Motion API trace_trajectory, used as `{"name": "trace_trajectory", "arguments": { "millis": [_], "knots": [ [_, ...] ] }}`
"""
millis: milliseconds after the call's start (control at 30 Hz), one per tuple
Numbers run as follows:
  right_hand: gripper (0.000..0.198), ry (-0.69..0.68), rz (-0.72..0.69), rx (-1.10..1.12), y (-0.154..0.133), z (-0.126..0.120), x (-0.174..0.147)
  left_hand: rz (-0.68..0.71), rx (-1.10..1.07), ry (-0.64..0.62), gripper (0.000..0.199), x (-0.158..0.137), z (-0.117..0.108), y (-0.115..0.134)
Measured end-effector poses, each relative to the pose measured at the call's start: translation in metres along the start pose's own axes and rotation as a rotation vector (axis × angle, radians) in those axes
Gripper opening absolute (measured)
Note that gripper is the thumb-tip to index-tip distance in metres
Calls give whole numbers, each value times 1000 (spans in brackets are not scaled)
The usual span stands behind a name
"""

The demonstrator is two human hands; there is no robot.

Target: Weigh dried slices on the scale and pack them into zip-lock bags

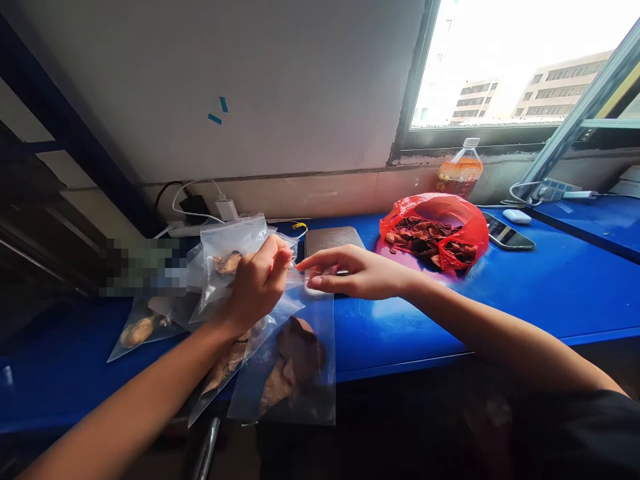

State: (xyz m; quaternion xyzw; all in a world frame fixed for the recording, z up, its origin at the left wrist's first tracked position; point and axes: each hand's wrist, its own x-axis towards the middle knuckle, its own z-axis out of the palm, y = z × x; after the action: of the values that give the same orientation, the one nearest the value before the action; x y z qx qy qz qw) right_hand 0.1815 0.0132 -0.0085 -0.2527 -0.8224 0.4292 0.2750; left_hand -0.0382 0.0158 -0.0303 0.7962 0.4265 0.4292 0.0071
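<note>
My left hand is closed, its thumb and fingers pinching the edge of a clear zip bag with a brown dried piece inside. To its right, my right hand reaches across with the index finger stretched out and the thumb apart; the fingertip is close to the plastic by my left hand. Beneath the hands, another clear bag with large brown dried pieces hangs over the table's front edge. More clear bags of dried pieces lie around it. Behind my right hand sits a flat grey-brown device, partly hidden.
An open red plastic bag of dark dried slices stands on the blue table. Behind it is a drink bottle; a phone and a white case lie right. A charger with cables sits by the wall.
</note>
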Motion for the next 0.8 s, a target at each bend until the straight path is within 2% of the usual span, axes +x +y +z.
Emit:
{"name": "trace_trajectory", "arguments": {
  "millis": [167,300,433,533,667,733,800],
  "knots": [
    [24,250,-38,-134,2,6,-10,-98,-146,-13,37,2,-2,3],
    [30,479,-76,-113,11,-5,-11,-182,-237,-29,26,11,-3,0],
    [44,661,-86,-100,20,-14,-9,-373,-518,-132,33,19,-3,-3],
    [54,714,-63,-116,24,-13,-8,-477,-651,-140,30,20,-2,-2],
    [58,760,-62,-143,26,-7,-7,-516,-679,-80,26,22,0,-1],
    [49,760,-92,-219,26,-6,-7,-508,-665,-59,31,22,0,-2],
    [32,732,-134,-386,27,-5,-7,-465,-633,-57,38,21,0,-2]
  ]
}}
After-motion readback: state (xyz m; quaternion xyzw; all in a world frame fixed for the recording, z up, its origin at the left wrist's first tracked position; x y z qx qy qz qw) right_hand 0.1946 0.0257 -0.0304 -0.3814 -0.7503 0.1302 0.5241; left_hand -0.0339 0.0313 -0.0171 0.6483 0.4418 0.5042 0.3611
